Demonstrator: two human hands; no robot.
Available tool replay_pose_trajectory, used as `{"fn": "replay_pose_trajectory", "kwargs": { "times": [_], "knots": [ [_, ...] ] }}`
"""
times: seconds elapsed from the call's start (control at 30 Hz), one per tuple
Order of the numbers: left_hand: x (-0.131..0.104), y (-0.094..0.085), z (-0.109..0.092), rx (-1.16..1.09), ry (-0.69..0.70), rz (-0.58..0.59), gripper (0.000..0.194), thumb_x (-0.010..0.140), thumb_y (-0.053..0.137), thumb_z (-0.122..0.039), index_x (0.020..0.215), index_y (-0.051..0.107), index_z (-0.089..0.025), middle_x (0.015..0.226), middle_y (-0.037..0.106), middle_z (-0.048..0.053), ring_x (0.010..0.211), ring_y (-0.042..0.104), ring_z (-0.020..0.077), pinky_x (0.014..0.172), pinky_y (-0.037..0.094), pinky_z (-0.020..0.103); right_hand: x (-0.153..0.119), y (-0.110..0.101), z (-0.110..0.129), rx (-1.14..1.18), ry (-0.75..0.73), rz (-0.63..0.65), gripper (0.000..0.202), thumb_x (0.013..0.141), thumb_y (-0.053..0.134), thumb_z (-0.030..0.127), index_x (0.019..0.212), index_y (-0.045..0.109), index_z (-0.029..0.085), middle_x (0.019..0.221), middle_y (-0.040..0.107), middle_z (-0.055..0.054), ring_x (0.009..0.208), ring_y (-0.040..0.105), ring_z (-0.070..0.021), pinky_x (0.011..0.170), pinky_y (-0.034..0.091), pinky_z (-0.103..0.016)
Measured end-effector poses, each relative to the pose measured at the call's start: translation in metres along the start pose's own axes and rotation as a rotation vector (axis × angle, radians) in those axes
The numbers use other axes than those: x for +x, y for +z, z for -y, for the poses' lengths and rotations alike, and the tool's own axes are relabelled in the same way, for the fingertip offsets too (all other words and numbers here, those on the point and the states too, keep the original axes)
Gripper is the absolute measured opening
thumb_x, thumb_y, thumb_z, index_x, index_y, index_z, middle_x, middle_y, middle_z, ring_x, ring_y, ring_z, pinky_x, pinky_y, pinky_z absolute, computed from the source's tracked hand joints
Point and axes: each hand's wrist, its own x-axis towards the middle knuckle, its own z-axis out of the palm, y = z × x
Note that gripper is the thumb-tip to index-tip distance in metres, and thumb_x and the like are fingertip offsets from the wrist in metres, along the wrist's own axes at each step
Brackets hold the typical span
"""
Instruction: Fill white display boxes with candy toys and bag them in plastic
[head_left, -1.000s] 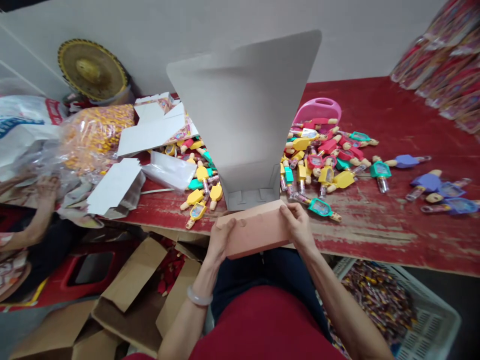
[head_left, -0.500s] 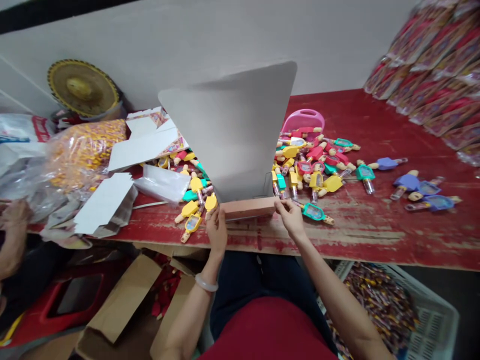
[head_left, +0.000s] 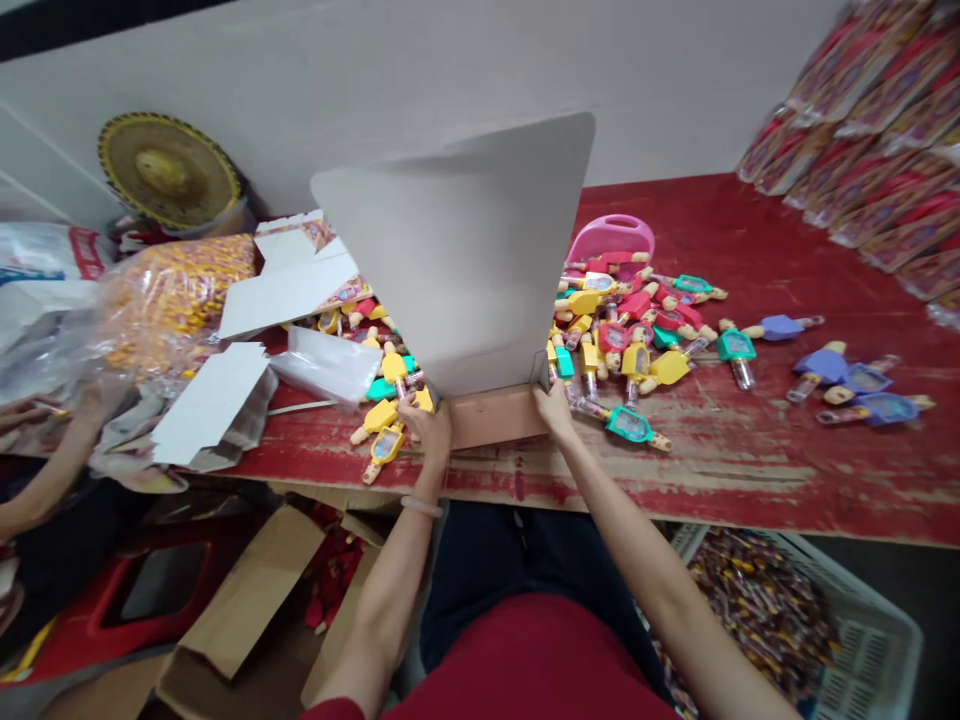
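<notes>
A cardboard display box (head_left: 457,270) stands at the table's front edge in front of me, its tall grey-white back panel upright and its low front wall brownish pink. My left hand (head_left: 430,425) grips the left end of the front wall, fingers reaching round the outer corner. At the right corner, my right hand (head_left: 553,408) is closed on the side of the box. Small plastic toys with clear tubes, such as a yellow one (head_left: 386,446) beside my left hand and a green one (head_left: 628,424) near my right, lie on both sides. The back panel hides what lies behind it.
Flattened white cardboard boxes (head_left: 210,400) and a clear bag of yellow pieces (head_left: 180,290) lie to the left, near a co-worker's arm (head_left: 56,470). A pink handled plastic piece (head_left: 611,235) is behind the toys. Wrapped packs (head_left: 885,160) are stacked at right; a crate (head_left: 870,610) sits below.
Both hands have shifted from the front wall's top edge to the box's sides. The front wall now stands more upright, its outer face showing. The co-worker's hands have moved near the bag.
</notes>
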Motion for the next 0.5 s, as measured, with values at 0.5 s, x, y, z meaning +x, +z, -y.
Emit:
{"fn": "replay_pose_trajectory", "kwargs": {
  "times": [0.5],
  "knots": [
    [-0.032, 0.038, -0.008, 0.847, 0.81, 0.6, 0.059, 0.099, 0.058, -0.052, 0.142, 0.058, -0.011, 0.131, 0.061, 0.019, 0.125, 0.054, 0.0348, 0.105, 0.045, 0.044, -0.022, -0.17, -0.079, -0.781, -0.052, -0.202, 0.052, 0.091, 0.054, 0.037, 0.136, 0.057, 0.011, 0.153, 0.045, -0.026, 0.144, 0.036, -0.0427, 0.114, 0.034, -0.061]
  ]
}}
